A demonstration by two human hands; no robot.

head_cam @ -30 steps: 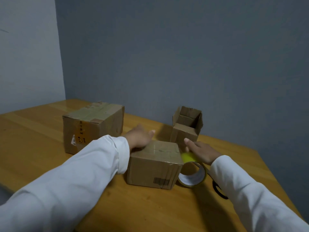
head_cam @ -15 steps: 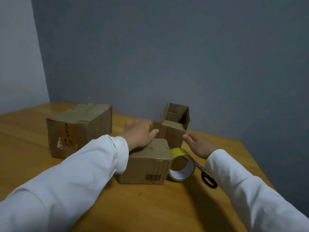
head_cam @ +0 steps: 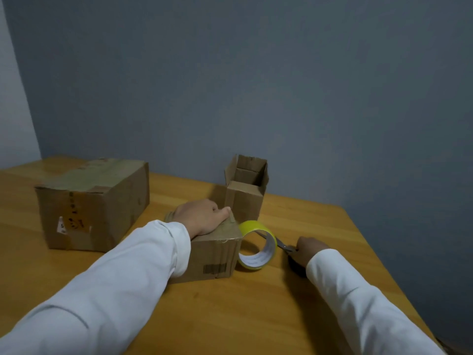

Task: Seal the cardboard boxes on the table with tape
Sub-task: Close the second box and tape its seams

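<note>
A wooden table (head_cam: 230,316) with a warm yellow-brown top fills the near part of the view. Behind it stands a plain blue-grey wall (head_cam: 281,85), and a paler wall (head_cam: 12,111) meets it at the far left corner. The light is dim.

Three cardboard boxes sit on the table. The big box (head_cam: 94,203) is on the left, shut, with tape along its top and small stickers on its near side. The small open box (head_cam: 247,194) stands far back near the wall, its flaps up. The middle box (head_cam: 212,254) sits near the middle of the table, with a dark label on its near side.

A roll of yellow tape (head_cam: 258,245) stands on its edge, touching the right side of the middle box. A strip of tape runs from the roll up onto the top of that box.

The left hand (head_cam: 202,219) comes in from the near left in a white sleeve (head_cam: 115,290). It lies palm down on top of the middle box, fingers bent over the top and the thumb pointing right at the tape strip. It presses and grips nothing.

The right hand (head_cam: 307,251) is right of the roll, low on the table, closed around the dark handles of the scissors (head_cam: 284,245). The blades point left, behind the roll.
</note>
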